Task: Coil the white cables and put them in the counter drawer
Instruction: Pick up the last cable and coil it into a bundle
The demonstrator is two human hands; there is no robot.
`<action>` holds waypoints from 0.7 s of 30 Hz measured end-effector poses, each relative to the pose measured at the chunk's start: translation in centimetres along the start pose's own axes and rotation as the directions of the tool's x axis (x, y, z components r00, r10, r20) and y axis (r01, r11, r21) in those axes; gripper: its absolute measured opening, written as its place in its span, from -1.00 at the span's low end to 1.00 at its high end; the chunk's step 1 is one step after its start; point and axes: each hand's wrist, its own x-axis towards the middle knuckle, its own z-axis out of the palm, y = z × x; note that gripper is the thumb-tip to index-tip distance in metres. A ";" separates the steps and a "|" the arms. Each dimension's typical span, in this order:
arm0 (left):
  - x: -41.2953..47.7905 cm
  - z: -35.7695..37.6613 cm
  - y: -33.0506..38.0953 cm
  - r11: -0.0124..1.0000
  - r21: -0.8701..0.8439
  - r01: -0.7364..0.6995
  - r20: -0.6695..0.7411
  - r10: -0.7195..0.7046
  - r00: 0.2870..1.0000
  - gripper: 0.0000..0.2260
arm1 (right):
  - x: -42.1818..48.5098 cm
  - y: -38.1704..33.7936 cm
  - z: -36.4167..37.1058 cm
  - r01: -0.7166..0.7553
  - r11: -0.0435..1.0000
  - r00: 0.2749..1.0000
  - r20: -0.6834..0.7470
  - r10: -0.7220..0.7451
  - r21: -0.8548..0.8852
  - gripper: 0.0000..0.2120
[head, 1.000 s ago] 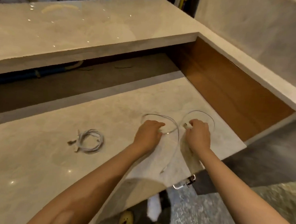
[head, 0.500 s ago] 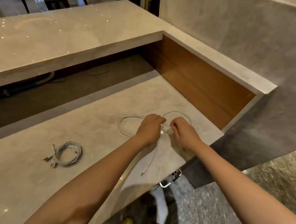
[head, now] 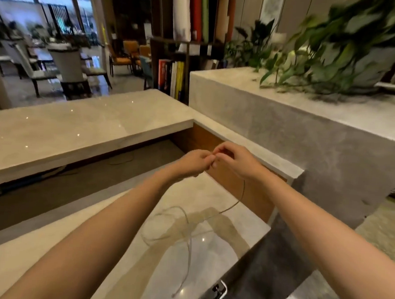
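Item: cable, white, thin, 1 piece, partly uncoiled.

Hold: my left hand and right hand meet fingertip to fingertip, raised above the counter in front of the wooden side panel. Both hands have fingers drawn together in a pinch on the cable's upper end; the exact contact is too small and blurred to make out.

Run of cable: from below my right hand it hangs down in a slack curve, reaches the counter near its right edge, then bends left into 1 loose loop lying flat on the stone directly under my forearms. From the loop a tail runs toward the counter's near edge, and its free end lies just short of that edge, close to the metal handle showing below it.

Surroundings: upper counter to the left, stone ledge with plant to the right, books upright on a shelf beyond.

Writing: none readable; book spines and the cable are too blurred.
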 end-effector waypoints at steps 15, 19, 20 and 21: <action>-3.6 -12.6 5.5 0.092 -0.996 -0.020 0.018 0.393 0.919 -0.81 | 1.4 -3.9 -4.4 -0.070 0.795 0.996 -0.006 0.092 0.602 -0.74; -4.2 -13.5 6.5 0.019 -0.984 -0.180 -0.167 0.288 0.943 -0.78 | 0.1 -2.0 -1.4 -0.110 0.817 0.975 -0.100 0.200 0.566 -0.73; -4.2 -13.3 6.6 0.068 -0.970 -0.232 -0.208 0.259 0.943 -0.79 | 0.0 -2.5 -0.7 -0.126 0.876 0.976 -0.101 0.194 0.466 -0.73; -4.1 -13.0 6.5 0.151 -0.947 -0.284 -0.246 0.232 0.941 -0.81 | 0.0 -3.3 0.0 -0.131 0.938 0.983 -0.079 0.164 0.320 -0.72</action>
